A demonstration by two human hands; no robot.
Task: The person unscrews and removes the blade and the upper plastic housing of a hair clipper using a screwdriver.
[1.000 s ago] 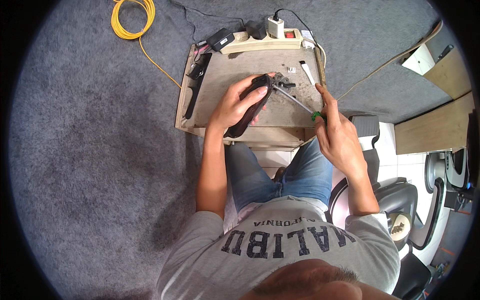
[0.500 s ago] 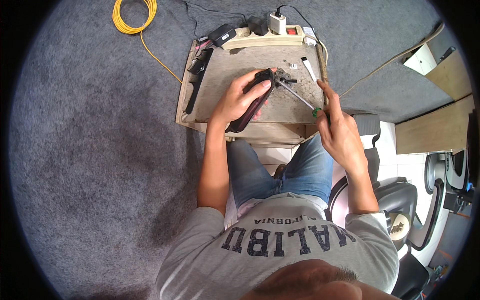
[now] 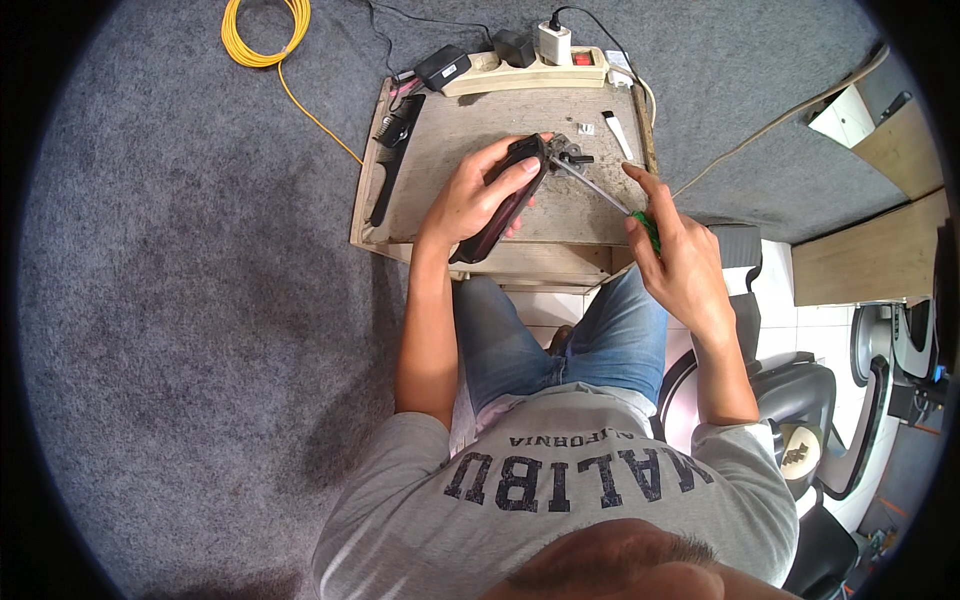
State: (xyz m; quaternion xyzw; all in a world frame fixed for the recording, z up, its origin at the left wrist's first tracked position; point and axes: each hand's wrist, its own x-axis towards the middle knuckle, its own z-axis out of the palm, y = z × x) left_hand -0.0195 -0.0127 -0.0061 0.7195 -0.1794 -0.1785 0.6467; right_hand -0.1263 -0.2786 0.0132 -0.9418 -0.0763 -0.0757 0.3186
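Observation:
My left hand (image 3: 478, 195) is wrapped round a dark red and black hair clipper (image 3: 497, 218), held tilted over the small wooden table. In my right hand (image 3: 685, 255) is a screwdriver (image 3: 602, 192) with a green handle. Its metal shaft slants to the upper left, and the tip is at the clipper's head end. My right index finger stretches forward along the tool. Small dark parts (image 3: 574, 158) lie beside the clipper's head; whether they are attached to it I cannot tell. Close by are a tiny pale piece (image 3: 586, 129) and a white-handled brush (image 3: 619, 136) with dark bristles.
The wooden table (image 3: 450, 130) carries a black comb (image 3: 391, 172) and a dark clipper guard (image 3: 392, 130) at its left. A power strip (image 3: 525, 75) with black adapters and a white charger lines the far edge. A yellow cable coil (image 3: 265, 50) lies on the grey carpet.
My right hand has turned slightly, and more of the screwdriver's green handle shows between the fingers. My left hand and the clipper have hardly moved.

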